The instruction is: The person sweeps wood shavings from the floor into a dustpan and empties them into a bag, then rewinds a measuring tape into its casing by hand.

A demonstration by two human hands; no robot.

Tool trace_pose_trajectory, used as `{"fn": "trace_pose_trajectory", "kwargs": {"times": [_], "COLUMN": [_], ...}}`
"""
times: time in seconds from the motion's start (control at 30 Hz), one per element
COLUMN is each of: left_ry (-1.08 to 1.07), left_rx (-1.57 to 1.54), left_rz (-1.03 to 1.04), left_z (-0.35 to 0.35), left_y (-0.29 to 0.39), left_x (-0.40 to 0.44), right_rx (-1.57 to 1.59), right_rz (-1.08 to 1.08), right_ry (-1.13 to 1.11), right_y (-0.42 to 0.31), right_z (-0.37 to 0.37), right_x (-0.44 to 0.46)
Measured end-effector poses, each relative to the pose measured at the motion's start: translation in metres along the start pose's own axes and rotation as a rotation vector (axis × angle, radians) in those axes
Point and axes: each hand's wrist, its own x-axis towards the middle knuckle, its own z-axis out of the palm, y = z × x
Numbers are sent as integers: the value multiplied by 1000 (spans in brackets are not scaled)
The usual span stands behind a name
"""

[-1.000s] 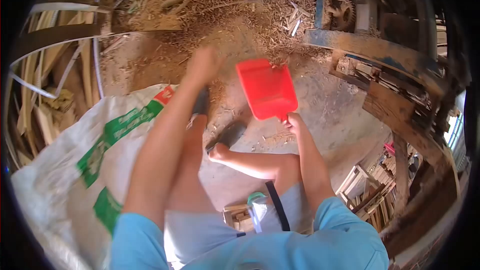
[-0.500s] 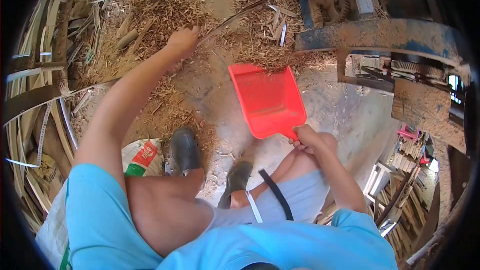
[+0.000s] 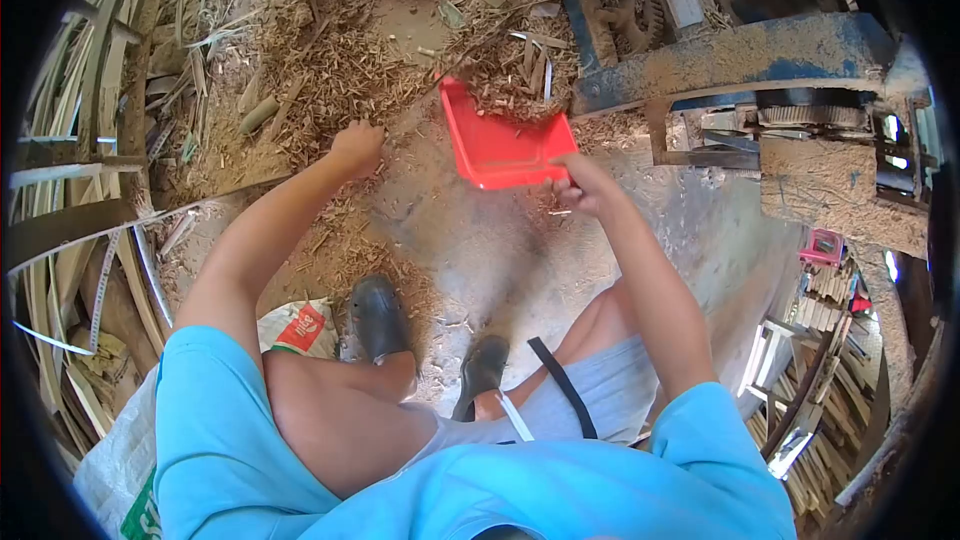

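My right hand (image 3: 585, 183) is closed around the handle end of a red dustpan (image 3: 500, 152). The dustpan's front faces away from me, its far edge against a heap of wood shavings (image 3: 510, 70). Some shavings lie over its far right part. To the left, my left hand (image 3: 358, 147) is low over more shavings, beside a long thin dark strip (image 3: 220, 200) crossing the floor. Its fingers look curled, but what they hold, if anything, is hidden.
A blue sawdust-covered machine frame (image 3: 740, 60) with a gear wheel (image 3: 640, 15) stands at the right. Wooden strips (image 3: 100, 120) are stacked at the left. My boots (image 3: 380, 318) stand on the concrete floor, by a white printed sack (image 3: 303, 325).
The dustpan has moved away from me and further into the shavings, with my right hand on it. My left hand has drawn back a little towards me. The view has shifted slightly.
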Motion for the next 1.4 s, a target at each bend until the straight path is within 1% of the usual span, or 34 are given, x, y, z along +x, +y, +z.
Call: {"fn": "trace_pose_trajectory", "kwargs": {"times": [0.07, 0.17, 0.27, 0.3, 0.37, 0.43, 0.47, 0.5, 0.57, 0.63, 0.7, 0.77, 0.8, 0.87, 0.9, 0.97, 1.0, 1.1, 1.2, 1.3, 1.33, 1.4], "left_ry": [-4, 44, 83, 92, 146, 172, 169, 170, 132, 81, 32, 41, 43, 116, 150, 126, 116, 136, 178, 290, 297, 308], "left_rx": [-76, -199, -220, -211, -177, -147, -138, -129, -134, -102, -51, -82, -96, -64, -49, -88, -108, -93, -37, -39, -42, -56], "left_rz": [-1, -48, -93, -104, -58, -36, -38, -46, -73, -88, -84, -77, -79, -79, -77, -142, -175, -187, -185, -142, -134, -119], "left_z": [-13, -24, -25, -23, -9, -7, -11, -14, -17, -13, -3, 0, 1, 0, -1, -22, -30, -37, -39, -37, -41, -48], "left_y": [-3, -7, -7, -7, -11, -9, -2, 3, 11, 6, 3, -1, -4, -12, -14, -11, -10, -22, -33, -47, -48, -52], "left_x": [1, -3, -14, -16, -10, -9, -13, -14, -15, -14, -4, 0, 0, -1, -3, -14, -18, -26, -30, -32, -37, -46], "right_rx": [-34, 31, 219, 246, 292, 245, 325, 407, 793, 793, 834, 882, 853, 792, 782, 757, 758, 787, 886, 897, 893, 819], "right_rz": [-29, -36, -90, -70, -37, -387, -462, -534, -472, -526, -530, -509, -550, -631, -624, -618, -628, -529, -662, -686, -701, -716], "right_ry": [34, 20, -58, -17, 62, -94, -140, -193, -239, -16, -6, -48, -25, 16, -4, -45, -131, -221, -189, -453, -328, -400], "right_y": [-10, -22, -1, 12, 29, 52, 58, 65, 43, 15, -25, -63, -76, -104, -112, -131, -133, -134, -114, -95, -88, -78], "right_z": [7, 2, 8, 8, 7, 7, 1, -6, -7, 17, 25, 23, 32, 59, 60, 51, 51, 52, 59, 51, 59, 56], "right_x": [7, 2, -16, -17, -18, 12, 35, 58, 119, 108, 133, 178, 179, 168, 178, 204, 200, 185, 170, 176, 154, 150]}}
